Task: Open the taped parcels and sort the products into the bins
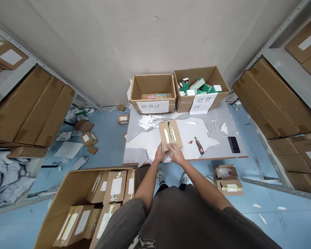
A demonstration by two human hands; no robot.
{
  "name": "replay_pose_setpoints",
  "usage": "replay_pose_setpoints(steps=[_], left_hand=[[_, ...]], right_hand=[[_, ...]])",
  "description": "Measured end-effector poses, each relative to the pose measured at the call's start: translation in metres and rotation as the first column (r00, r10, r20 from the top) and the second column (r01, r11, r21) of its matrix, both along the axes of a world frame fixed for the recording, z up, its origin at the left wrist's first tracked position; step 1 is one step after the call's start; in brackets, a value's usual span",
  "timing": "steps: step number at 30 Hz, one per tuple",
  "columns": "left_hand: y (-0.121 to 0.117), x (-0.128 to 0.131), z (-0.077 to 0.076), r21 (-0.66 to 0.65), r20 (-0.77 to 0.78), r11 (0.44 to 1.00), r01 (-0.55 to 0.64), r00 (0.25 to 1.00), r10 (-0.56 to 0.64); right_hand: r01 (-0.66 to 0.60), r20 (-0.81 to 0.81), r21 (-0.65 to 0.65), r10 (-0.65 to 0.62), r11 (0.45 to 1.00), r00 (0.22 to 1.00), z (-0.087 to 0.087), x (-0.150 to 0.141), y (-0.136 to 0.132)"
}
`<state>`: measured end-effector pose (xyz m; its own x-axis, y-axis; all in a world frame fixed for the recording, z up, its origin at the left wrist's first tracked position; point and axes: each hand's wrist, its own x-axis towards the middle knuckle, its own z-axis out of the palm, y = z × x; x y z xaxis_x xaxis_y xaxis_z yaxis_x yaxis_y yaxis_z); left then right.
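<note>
A small taped cardboard box [179,133] rests near the front of the grey table [238,145], its top seam crossed by clear tape. My left hand [159,153] grips the box's near left corner. With fingers over the near edge of the top, my right hand [176,153] holds the other side. To the right lies a red and black utility knife [199,146]; whether its blade is out is too small to tell. Crumpled white paper strips [148,121] sit just beyond the box on the left.
Behind stand two labelled open cartons: the left carton [155,81] has a few small packs, the right carton [182,103] several green-and-white boxes. A phone [234,144] lies at the table's right. A large carton [58,207] of parcels stands at my left. Loaded shelves flank both sides.
</note>
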<state>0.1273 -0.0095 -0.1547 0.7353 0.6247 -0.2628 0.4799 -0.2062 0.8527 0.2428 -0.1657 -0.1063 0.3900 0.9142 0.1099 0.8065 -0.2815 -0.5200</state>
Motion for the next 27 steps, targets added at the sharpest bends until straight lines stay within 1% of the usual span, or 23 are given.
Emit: replay_pose_setpoints(steps=[1, 3, 5, 7, 9, 11, 12, 14, 17, 18, 20, 22, 25, 26, 27], left_hand=[[0.001, -0.004, 0.003, 0.019, 0.041, 1.0, 0.009, 0.999, -0.01], [-0.001, -0.007, 0.012, 0.077, 0.045, 0.996, 0.038, 0.998, -0.042], [-0.008, -0.004, 0.02, 0.136, -0.016, 0.989, 0.064, 0.998, -0.063], [-0.017, 0.005, 0.027, 0.162, -0.105, 0.984, 0.074, 0.993, -0.058], [-0.024, 0.015, 0.03, 0.18, -0.156, 0.982, 0.052, 0.987, -0.024], [-0.027, 0.022, 0.029, 0.194, -0.15, 0.981, 0.008, 0.989, 0.022], [-0.026, 0.024, 0.028, 0.195, -0.127, 0.981, -0.013, 0.991, 0.038], [-0.02, 0.023, 0.023, 0.174, -0.046, 0.984, -0.035, 0.998, 0.044], [-0.009, 0.02, 0.012, 0.098, 0.104, 0.994, -0.045, 0.994, 0.035], [-0.007, 0.02, 0.008, 0.066, 0.134, 0.997, -0.049, 0.99, 0.04], [-0.005, 0.019, 0.001, -0.003, 0.133, 0.998, -0.06, 0.989, 0.06], [-0.006, 0.017, -0.006, -0.057, 0.088, 0.996, -0.067, 0.994, 0.071], [-0.005, 0.006, -0.009, -0.115, 0.026, 0.992, -0.059, 0.998, 0.062], [-0.004, 0.001, -0.009, -0.12, 0.018, 0.991, -0.065, 0.998, 0.067], [-0.003, -0.004, -0.008, -0.115, 0.012, 0.99, -0.077, 0.997, 0.079]], right_hand=[[0.056, -0.01, 0.013, -0.056, 0.998, 0.998, -0.003, 0.006, -0.003], [0.182, -0.04, 0.005, -0.182, 0.983, 0.983, -0.011, 0.022, -0.011], [0.276, -0.081, -0.043, -0.278, 0.96, 0.957, -0.019, 0.038, -0.018], [0.295, -0.15, -0.089, -0.305, 0.951, 0.94, -0.027, 0.047, -0.022], [0.267, -0.223, -0.104, -0.284, 0.958, 0.933, -0.031, 0.05, -0.021], [0.248, -0.251, -0.082, -0.261, 0.965, 0.932, -0.03, 0.048, -0.018], [0.249, -0.239, -0.062, -0.256, 0.967, 0.937, -0.027, 0.047, -0.016], [0.254, -0.174, -0.012, -0.252, 0.967, 0.952, -0.018, 0.043, -0.013], [0.236, -0.049, 0.052, -0.234, 0.97, 0.971, -0.002, 0.038, -0.01], [0.222, -0.018, 0.057, -0.221, 0.973, 0.975, 0.002, 0.035, -0.009], [0.171, 0.019, 0.036, -0.171, 0.985, 0.985, 0.005, 0.028, -0.006], [0.085, 0.019, -0.01, -0.085, 0.996, 0.996, 0.003, 0.018, -0.003], [-0.041, -0.029, -0.053, 0.039, 0.998, 0.999, -0.008, 0.008, 0.0], [-0.047, -0.046, -0.052, 0.045, 0.998, 0.998, -0.012, 0.009, -0.001], [-0.025, -0.061, -0.05, 0.022, 0.998, 0.998, -0.016, 0.012, -0.004]])
